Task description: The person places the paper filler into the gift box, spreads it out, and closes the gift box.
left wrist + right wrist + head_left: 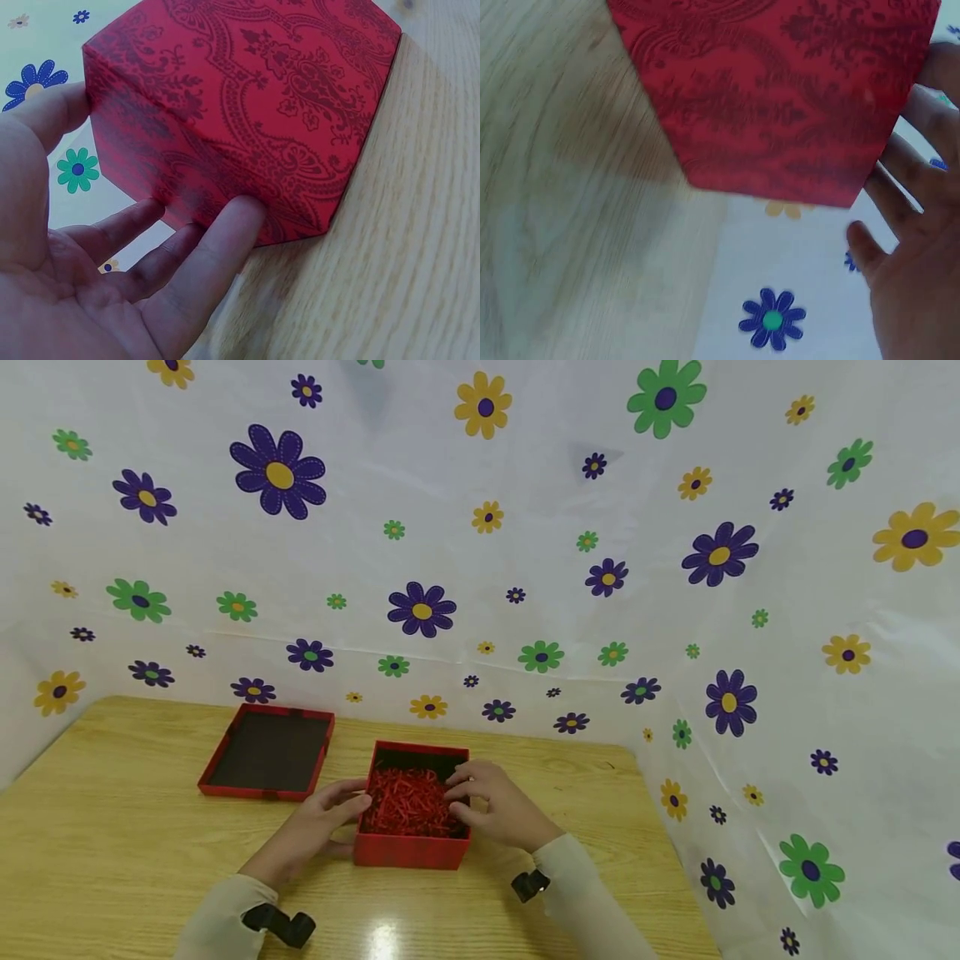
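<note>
A red box [408,852] with a dark patterned surface stands on the table, filled with red shredded paper [411,802]. My left hand [322,822] holds the box's left side. Its thumb lies at the rim, and in the left wrist view several fingers [234,225] of it rest on the patterned outer wall. My right hand [495,802] reaches over the right rim, fingers loosely bent and tips at the shredded paper. In the right wrist view, the box wall [780,112] partly hides those fingertips.
A red-edged lid [270,752] with a dark inside lies upturned on the wooden table [112,827], behind and left of the box. White cloth [525,568] printed with flowers hangs along the table's back and right sides. Each wrist carries a small black camera [279,925].
</note>
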Demonstrator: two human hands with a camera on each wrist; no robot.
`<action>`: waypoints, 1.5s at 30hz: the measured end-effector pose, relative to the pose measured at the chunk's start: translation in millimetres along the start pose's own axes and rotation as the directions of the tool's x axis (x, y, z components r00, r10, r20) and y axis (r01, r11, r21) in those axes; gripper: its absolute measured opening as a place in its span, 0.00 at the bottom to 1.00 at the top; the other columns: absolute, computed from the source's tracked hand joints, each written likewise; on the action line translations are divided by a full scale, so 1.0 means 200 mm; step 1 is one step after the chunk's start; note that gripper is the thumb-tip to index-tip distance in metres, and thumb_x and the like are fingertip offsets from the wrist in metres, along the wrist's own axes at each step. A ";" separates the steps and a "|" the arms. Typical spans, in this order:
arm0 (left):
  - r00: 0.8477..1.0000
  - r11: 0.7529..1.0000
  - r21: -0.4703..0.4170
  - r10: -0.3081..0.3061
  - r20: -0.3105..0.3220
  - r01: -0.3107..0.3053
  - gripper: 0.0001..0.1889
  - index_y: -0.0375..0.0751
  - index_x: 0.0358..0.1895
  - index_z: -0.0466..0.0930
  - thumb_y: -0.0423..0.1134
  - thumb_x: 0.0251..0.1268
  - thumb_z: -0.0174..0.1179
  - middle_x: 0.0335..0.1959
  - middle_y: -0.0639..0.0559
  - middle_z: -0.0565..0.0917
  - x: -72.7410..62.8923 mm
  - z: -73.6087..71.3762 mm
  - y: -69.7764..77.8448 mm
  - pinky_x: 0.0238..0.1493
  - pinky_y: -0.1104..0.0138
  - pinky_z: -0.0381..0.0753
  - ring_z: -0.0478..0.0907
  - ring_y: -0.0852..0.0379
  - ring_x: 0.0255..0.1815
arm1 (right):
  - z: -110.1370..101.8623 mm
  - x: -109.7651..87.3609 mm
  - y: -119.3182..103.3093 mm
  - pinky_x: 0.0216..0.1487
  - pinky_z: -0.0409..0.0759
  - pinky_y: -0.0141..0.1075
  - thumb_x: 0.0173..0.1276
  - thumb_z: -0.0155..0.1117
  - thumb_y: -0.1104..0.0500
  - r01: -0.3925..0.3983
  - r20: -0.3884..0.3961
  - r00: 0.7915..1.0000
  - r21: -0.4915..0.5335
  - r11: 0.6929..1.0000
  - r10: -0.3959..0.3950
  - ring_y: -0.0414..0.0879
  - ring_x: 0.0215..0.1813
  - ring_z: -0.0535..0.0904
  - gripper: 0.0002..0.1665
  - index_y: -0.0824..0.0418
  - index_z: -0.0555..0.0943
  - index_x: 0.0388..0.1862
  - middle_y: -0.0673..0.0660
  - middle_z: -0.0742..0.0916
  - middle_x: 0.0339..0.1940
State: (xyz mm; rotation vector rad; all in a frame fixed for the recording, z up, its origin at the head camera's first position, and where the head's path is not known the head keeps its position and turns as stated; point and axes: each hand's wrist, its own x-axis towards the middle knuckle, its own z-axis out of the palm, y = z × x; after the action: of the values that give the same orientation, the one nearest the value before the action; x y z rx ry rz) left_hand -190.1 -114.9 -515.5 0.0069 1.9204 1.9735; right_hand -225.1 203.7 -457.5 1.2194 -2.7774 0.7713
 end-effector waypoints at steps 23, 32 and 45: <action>1.000 1.000 0.005 -0.004 -0.004 0.004 0.36 0.44 0.80 0.60 0.55 0.77 0.60 0.75 0.36 0.66 0.00 0.00 0.00 0.48 0.49 0.87 0.72 0.40 0.68 | 0.08 -0.13 0.07 0.62 0.81 0.39 0.79 0.63 0.57 -0.288 0.032 0.928 0.694 0.660 0.371 0.60 0.68 0.75 0.27 0.59 0.72 0.73 0.60 0.80 0.67; 1.000 1.000 0.011 0.005 0.003 -0.005 0.37 0.43 0.80 0.59 0.55 0.77 0.59 0.76 0.35 0.65 0.00 0.00 0.01 0.48 0.50 0.88 0.71 0.39 0.69 | 0.16 -0.14 0.04 0.59 0.82 0.36 0.78 0.64 0.59 -0.253 -0.007 0.903 0.798 0.547 0.429 0.61 0.69 0.74 0.30 0.63 0.69 0.74 0.66 0.77 0.70; 1.000 1.000 0.003 0.014 0.005 -0.014 0.37 0.43 0.80 0.59 0.54 0.77 0.59 0.76 0.35 0.65 -0.01 0.00 0.00 0.48 0.50 0.87 0.72 0.39 0.69 | 0.17 -0.15 0.01 0.57 0.84 0.35 0.77 0.65 0.61 -0.241 -0.029 0.899 0.800 0.549 0.437 0.64 0.70 0.72 0.31 0.64 0.69 0.74 0.68 0.75 0.71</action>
State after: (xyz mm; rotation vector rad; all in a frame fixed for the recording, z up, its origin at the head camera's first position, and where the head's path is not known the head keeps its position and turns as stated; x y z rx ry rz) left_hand -189.0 -115.7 -514.2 0.0257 1.9257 1.9775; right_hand -199.8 210.8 -494.2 0.4826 -2.5149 2.1830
